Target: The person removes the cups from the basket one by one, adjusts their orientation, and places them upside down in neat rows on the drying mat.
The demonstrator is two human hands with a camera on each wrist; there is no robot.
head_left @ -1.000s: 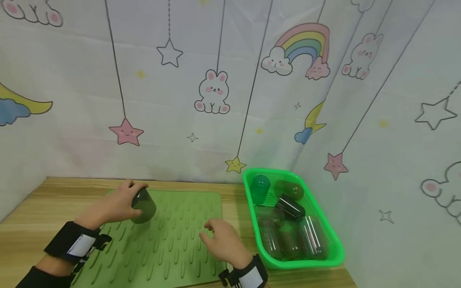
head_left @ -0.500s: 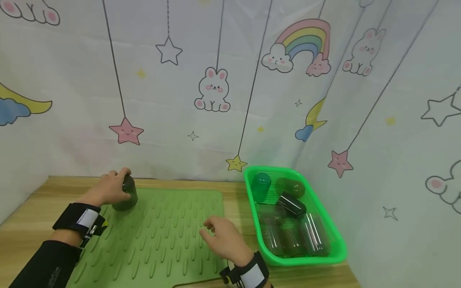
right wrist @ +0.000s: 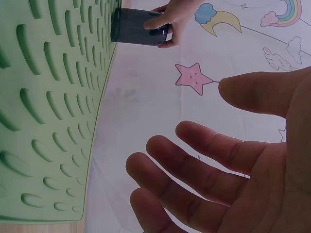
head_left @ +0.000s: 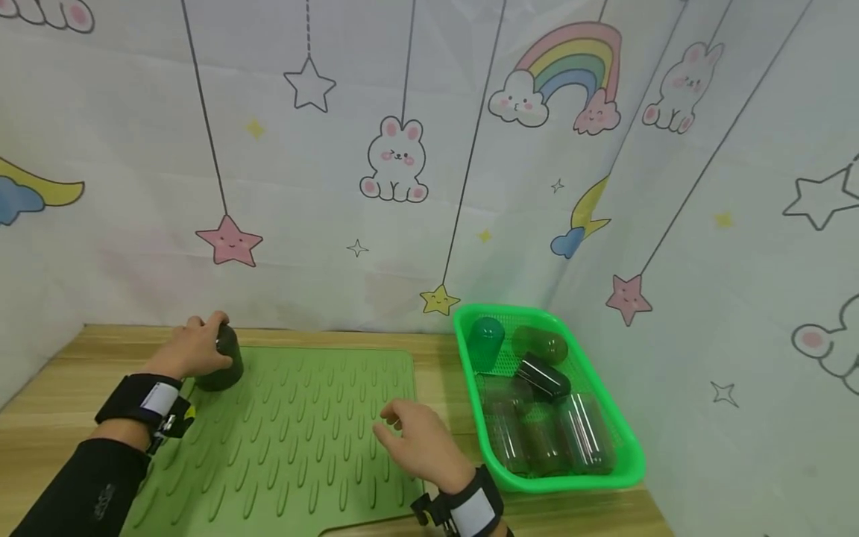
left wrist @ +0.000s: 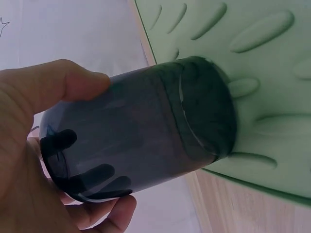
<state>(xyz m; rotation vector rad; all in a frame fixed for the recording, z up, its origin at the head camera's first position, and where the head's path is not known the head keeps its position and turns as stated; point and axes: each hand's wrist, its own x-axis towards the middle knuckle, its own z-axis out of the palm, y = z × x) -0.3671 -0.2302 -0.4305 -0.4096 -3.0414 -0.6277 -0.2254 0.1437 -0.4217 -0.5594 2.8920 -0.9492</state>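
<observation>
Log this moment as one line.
left hand: grips dark cup; cup: at green mat, far left corner; right hand: holds nothing; green basket: several containers

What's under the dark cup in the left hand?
The green mat, near its far left corner; in the left wrist view a raised ridge shows beside the dark cup. The patch directly beneath is covered: can't tell whether the cup sits flat.

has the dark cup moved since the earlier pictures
Yes. In the head view, the dark cup has moved left over the green mat, toward its far left corner.
</observation>
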